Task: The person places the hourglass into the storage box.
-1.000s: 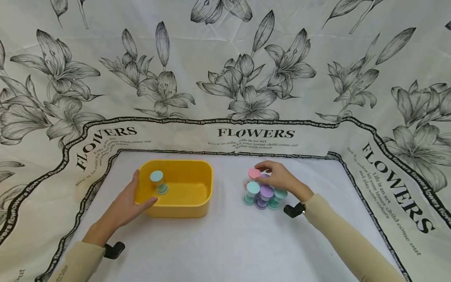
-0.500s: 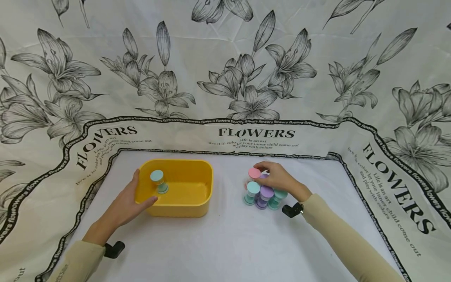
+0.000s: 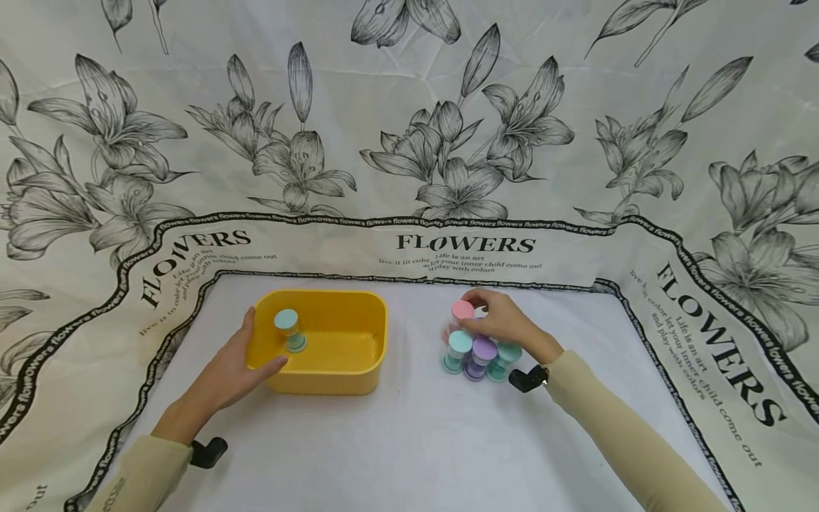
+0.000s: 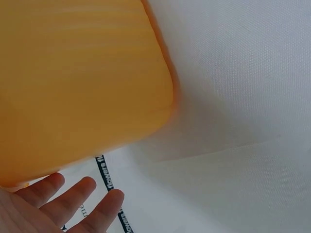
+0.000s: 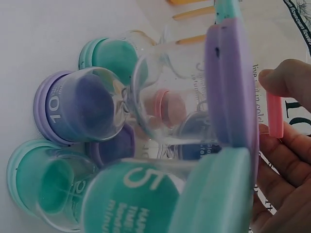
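Observation:
My right hand (image 3: 508,320) pinches the pink cap of a sand timer (image 3: 463,309) between thumb and fingers, at the back of a tight cluster. In the right wrist view, the pink cap (image 5: 275,114) sits between thumb and fingertips, and most of that timer is hidden. In front of it stand a light teal sand timer (image 3: 459,344), a purple sand timer (image 3: 483,350) and a green sand timer (image 3: 507,353). My left hand (image 3: 233,370) rests at the left end of a yellow bin (image 3: 326,385), thumb along its near rim, fingers extended at its side.
One sand timer (image 3: 291,331) with a light blue cap stands inside the bin, toward its left. White cloth (image 3: 409,441) covers the table. A flower-printed fabric (image 3: 448,142) rises behind and at both sides. Each wrist wears a black camera mount (image 3: 208,452).
My right hand has lifted the pink sand timer slightly, and its cap sits a little higher than before. The left hand and the bin stay in place.

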`<state>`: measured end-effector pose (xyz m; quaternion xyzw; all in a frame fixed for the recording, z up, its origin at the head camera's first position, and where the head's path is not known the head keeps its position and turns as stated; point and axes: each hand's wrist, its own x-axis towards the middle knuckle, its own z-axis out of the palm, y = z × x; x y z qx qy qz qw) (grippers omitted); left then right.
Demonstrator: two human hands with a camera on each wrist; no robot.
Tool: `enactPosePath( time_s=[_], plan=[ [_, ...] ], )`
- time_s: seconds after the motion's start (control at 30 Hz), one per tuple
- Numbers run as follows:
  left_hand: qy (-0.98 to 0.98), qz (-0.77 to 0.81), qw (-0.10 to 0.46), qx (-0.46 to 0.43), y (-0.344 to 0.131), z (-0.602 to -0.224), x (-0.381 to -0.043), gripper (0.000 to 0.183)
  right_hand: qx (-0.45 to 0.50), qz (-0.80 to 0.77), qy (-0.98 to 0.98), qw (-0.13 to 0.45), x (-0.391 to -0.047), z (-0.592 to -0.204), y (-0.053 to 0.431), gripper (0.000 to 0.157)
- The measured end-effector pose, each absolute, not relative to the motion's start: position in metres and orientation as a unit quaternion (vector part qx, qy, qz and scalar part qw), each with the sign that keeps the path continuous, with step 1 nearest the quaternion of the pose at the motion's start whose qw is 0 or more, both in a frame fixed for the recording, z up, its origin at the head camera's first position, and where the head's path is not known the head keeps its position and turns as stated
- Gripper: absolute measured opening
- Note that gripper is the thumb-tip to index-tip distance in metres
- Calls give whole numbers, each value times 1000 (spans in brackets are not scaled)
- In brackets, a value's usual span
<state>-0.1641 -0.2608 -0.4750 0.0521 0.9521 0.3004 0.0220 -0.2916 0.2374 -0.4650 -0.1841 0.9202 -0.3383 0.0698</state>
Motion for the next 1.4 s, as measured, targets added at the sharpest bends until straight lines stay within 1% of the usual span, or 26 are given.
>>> enactPosePath(
  time_s=[0.1,0.4,0.93,1.1,1.4],
  plan=[
    [952,300,24,52,-260,-475,-164,118,-184,-350,917,56,-293,-463,236,46],
    [952,302,24,54,-259,-474,-165,116,-188,-394,899,41,-297,-451,225,47],
    [952,299,30,54,-259,-475,-166,116,-190,-441,876,41,-305,-422,176,48],
    [952,300,32,54,-261,-474,-166,117,-205,-453,867,31,-309,-411,157,50],
    [951,301,35,58,-263,-474,-166,117,-232,-469,852,13,-311,-394,130,47]
  ],
)
